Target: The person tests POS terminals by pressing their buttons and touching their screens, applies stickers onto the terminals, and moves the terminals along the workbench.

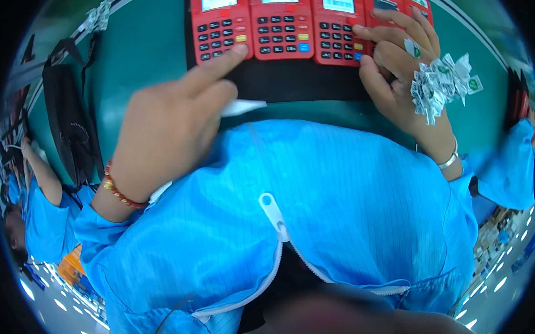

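Observation:
A row of red card payment terminals lies along the far side. My left hand reaches to the leftmost terminal, its index finger stretched onto the lower right of the keypad. Its other fingers are curled, and a white paper-like strip sticks out from under them. My right hand is open over the right end of the row, index fingertip at the right edge of the keypad on the third terminal, thumb by its lower corner. A bunch of small silvery-white stickers clings to the back of that hand.
A black mat lies under the terminals on the green table. At left rests a black strapped pouch; another cluster of stickers hangs at the far left edge. Blue-clad people sit on both sides.

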A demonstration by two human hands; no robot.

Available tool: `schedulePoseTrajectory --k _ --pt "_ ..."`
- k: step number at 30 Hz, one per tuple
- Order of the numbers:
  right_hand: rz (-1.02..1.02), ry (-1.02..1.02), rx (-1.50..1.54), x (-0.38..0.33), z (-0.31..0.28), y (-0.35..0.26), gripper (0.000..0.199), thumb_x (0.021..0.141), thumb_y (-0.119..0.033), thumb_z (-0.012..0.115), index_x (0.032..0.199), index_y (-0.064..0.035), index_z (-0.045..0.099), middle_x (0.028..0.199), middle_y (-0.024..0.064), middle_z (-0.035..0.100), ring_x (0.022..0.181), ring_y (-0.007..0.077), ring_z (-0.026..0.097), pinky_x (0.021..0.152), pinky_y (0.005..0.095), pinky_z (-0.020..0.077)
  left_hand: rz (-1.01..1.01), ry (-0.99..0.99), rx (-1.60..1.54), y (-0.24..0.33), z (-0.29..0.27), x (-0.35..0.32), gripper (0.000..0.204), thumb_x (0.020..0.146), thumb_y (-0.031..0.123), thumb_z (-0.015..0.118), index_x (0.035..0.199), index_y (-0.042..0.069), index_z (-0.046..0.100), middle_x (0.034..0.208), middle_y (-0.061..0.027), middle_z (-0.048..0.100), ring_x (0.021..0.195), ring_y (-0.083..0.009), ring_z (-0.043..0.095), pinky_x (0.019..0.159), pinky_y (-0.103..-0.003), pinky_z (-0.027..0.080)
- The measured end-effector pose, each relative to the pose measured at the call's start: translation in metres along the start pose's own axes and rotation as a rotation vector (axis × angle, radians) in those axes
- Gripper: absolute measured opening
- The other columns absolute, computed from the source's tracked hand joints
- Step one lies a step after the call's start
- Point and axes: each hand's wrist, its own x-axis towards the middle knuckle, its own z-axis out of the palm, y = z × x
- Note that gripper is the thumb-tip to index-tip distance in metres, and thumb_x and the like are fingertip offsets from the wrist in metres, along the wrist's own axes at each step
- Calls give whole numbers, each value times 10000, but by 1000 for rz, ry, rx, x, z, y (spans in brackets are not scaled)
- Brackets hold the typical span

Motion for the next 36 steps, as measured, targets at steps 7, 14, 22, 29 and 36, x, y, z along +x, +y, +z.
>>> schedulePoseTrajectory --k 7,14,22,29,36 --pt "41 -97 -124 -4 -1 -3 205 817 -192 740 923 -90 597 1305 179 626 1352 336 513 1162 585 303 189 155 -86 16 22 44 149 764 6 655 878 100 645 1271 -34 696 813 -238 721 629 -339 572" --pt "78 -60 -7 -5 -1 0 274 790 -84 702 609 -78 497 1181 93 734 1345 323 545 1180 635 254 103 161 -382 -27 5 65 308 883 21 574 1161 70 697 1126 -100 719 911 -333 692 818 -340 560" --pt "62 15 50 -16 4 3 181 766 -121 744 699 -104 577 1150 39 727 1281 312 582 1162 659 243 -181 507 -173 -104 11 121 195 884 76 568 1029 -2 672 1048 -175 704 972 -323 686 869 -377 534" --pt "106 47 73 -22 10 3 213 767 -150 758 667 -102 576 1150 32 724 1280 298 579 1159 651 248 -208 476 -152 -140 26 116 219 939 132 594 1107 30 691 1095 -122 711 998 -248 681 876 -333 523" --pt "100 55 133 -27 18 5 181 766 -212 780 722 -116 633 1191 16 715 1275 277 578 1169 625 240 -314 606 -383 -139 52 88 207 999 189 603 1122 55 701 1245 -55 723 1118 -136 659 979 -264 480"
